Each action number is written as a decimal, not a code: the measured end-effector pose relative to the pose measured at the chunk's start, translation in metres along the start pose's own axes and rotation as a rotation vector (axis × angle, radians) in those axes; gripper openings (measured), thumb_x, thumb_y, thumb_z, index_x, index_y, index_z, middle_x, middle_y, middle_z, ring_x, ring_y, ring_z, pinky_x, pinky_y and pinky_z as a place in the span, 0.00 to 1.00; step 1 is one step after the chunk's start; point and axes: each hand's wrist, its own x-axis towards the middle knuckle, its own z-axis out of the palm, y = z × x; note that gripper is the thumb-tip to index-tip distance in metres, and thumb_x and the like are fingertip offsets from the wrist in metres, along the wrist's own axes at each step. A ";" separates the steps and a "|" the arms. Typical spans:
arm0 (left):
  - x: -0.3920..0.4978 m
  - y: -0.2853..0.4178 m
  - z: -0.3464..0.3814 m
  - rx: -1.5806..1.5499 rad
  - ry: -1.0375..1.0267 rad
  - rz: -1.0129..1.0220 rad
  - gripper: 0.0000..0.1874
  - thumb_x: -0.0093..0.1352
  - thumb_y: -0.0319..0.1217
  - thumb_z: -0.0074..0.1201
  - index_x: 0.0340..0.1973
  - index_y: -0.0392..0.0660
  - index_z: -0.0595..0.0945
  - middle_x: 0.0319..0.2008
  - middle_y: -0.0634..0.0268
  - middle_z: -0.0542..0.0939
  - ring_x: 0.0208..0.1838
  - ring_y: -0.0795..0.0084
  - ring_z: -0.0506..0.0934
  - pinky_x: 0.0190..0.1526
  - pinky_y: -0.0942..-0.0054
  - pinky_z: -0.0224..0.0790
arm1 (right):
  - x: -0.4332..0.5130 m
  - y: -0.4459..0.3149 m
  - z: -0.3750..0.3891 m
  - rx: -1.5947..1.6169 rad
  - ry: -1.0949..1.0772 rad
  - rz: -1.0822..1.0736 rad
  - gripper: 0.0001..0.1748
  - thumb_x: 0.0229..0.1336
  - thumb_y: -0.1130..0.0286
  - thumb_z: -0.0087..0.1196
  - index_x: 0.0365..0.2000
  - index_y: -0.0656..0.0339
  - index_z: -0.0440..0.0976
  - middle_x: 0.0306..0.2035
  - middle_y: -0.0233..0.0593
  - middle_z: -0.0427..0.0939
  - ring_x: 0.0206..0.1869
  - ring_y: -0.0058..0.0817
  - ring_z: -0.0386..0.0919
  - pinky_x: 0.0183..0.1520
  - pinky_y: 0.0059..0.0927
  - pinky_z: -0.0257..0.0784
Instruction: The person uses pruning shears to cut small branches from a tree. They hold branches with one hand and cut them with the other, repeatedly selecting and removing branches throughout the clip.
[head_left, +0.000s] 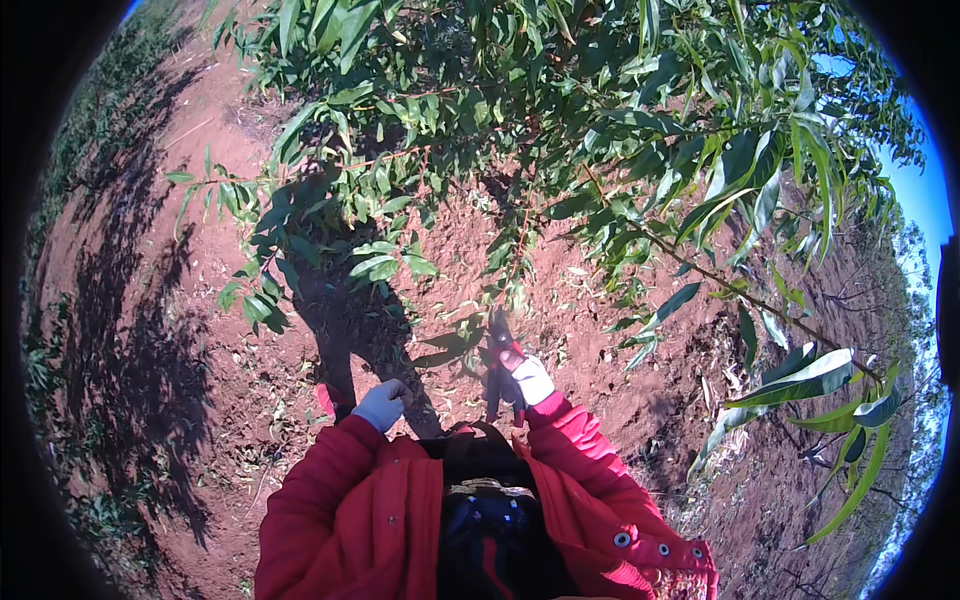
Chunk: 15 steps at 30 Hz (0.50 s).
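Note:
My right hand (531, 376), in a pale glove and red sleeve, is closed round a dark hand tool with red parts, which looks like pruning shears (502, 349). The tool points away from me, its tip at the lower end of a thin leafy shoot (523, 240); whether it touches the shoot, I cannot tell. My left hand (383, 405), also gloved, is curled in front of my body at the left. A red object (328, 399) shows just beside it; whether the hand holds anything is not clear.
Leafy tree branches (450, 112) fill the upper view. One long bare-stemmed branch (720, 281) reaches down to the right, with big leaves at its end. Reddish soil (450, 262) with dry leaves lies beneath, crossed by my shadow (337, 322). Greenery lines the far left.

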 end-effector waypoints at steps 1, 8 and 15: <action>-0.002 0.005 -0.003 -0.004 0.021 -0.015 0.06 0.62 0.26 0.49 0.33 0.40 0.77 0.27 0.63 0.78 0.33 0.74 0.74 0.36 0.73 0.67 | -0.002 -0.001 0.001 0.041 -0.049 -0.005 0.25 0.55 0.51 0.54 0.45 0.59 0.68 0.29 0.36 0.74 0.28 0.29 0.75 0.26 0.28 0.69; -0.009 0.154 -0.052 0.058 0.411 0.684 0.05 0.63 0.23 0.51 0.35 0.41 0.78 0.27 0.62 0.78 0.30 0.73 0.75 0.34 0.76 0.67 | -0.032 -0.007 -0.003 0.151 0.028 -0.085 0.28 0.55 0.55 0.55 0.51 0.61 0.65 0.31 0.34 0.73 0.29 0.28 0.75 0.29 0.28 0.70; -0.068 0.394 -0.027 0.147 0.302 1.633 0.11 0.60 0.25 0.54 0.39 0.42 0.79 0.37 0.58 0.80 0.33 0.64 0.78 0.34 0.72 0.70 | -0.078 -0.007 -0.028 0.238 -0.009 -0.152 0.26 0.55 0.57 0.53 0.49 0.63 0.66 0.29 0.38 0.76 0.26 0.31 0.76 0.27 0.30 0.72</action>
